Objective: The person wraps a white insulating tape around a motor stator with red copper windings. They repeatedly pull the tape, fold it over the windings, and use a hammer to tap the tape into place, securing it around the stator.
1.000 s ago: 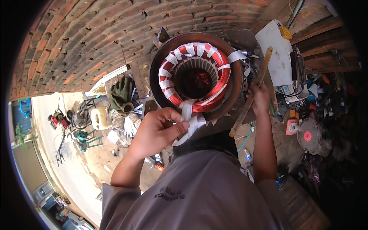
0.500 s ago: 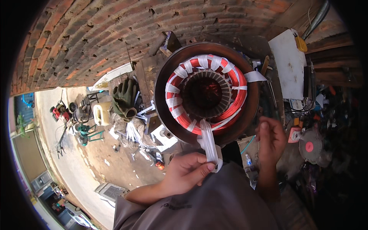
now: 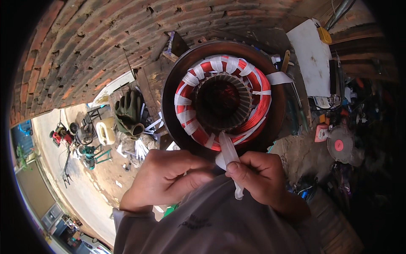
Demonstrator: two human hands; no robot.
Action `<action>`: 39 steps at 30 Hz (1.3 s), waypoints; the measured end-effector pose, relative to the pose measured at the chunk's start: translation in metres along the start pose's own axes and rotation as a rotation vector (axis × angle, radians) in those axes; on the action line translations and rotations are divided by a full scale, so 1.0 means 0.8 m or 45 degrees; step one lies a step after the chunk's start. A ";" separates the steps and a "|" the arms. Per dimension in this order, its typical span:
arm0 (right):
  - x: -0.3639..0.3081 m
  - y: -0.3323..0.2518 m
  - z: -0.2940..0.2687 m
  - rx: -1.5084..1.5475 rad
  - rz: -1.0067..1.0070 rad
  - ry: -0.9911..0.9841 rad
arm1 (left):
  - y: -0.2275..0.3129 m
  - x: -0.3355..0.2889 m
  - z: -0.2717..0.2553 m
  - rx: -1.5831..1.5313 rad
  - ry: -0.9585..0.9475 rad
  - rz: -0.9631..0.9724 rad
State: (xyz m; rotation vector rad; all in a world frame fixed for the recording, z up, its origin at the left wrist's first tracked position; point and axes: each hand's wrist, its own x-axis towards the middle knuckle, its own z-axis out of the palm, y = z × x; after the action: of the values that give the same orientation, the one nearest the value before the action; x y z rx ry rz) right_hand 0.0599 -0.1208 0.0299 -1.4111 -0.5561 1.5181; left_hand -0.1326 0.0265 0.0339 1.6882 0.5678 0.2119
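A motor stator's ring of red winding wire [image 3: 262,112], partly wrapped in white cloth tape, sits inside a round brown metal housing [image 3: 166,106]. From the ring's near side a strip of white tape [image 3: 229,151] runs toward me. My right hand [image 3: 264,178] pinches this strip between thumb and curled fingers, with a loose end hanging below. Just left of the strip, my left hand [image 3: 165,178] has its thumb and forefinger apart, holding nothing visible. Its fingertips are close to the tape and partly hard to make out. Another tape end [image 3: 279,78] sticks out at the ring's right.
A brick wall [image 3: 127,38] rises behind the bench. Dark green gloves [image 3: 128,114] and white strips lie left of the housing. To the right are a white board [image 3: 311,59], hand tools and a fan [image 3: 339,144]. A pale jerrycan [image 3: 105,132] stands on the ground at left.
My right hand has come in from the right and taken the tape strip. My left hand has let go of it and shifted left. The housing appears slightly farther left in view.
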 end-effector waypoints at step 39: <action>-0.019 0.124 0.057 -0.188 -0.634 0.387 | 0.040 0.174 0.007 0.918 -1.064 -0.617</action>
State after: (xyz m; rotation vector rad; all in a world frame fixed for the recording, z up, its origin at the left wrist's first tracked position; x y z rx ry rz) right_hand -0.0176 -0.1651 -0.0353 -1.4455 -0.7710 0.8652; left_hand -0.0026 0.0850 0.0395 2.0331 0.4011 -1.1194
